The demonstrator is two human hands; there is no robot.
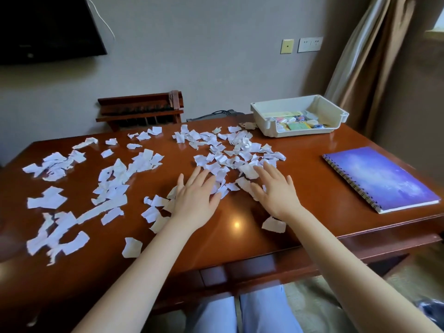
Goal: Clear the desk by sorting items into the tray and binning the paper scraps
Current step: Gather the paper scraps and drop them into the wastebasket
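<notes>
— Nothing is gripped: left hand (195,197) and right hand (276,191) are pressed flat on torn white paper scraps (230,152).
— A white plastic tray (260,121) is set at the brown wooden desk's (312,169) far right corner.

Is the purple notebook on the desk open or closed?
Closed: the notebook lies flat on the desk with its purple cover up. The spiral binding runs along one long edge, and no inner pages show.

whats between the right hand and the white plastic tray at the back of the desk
Head view: torn white paper scraps lie just beyond the right hand, then a bare strip of brown wooden desk before the white plastic tray.
</notes>
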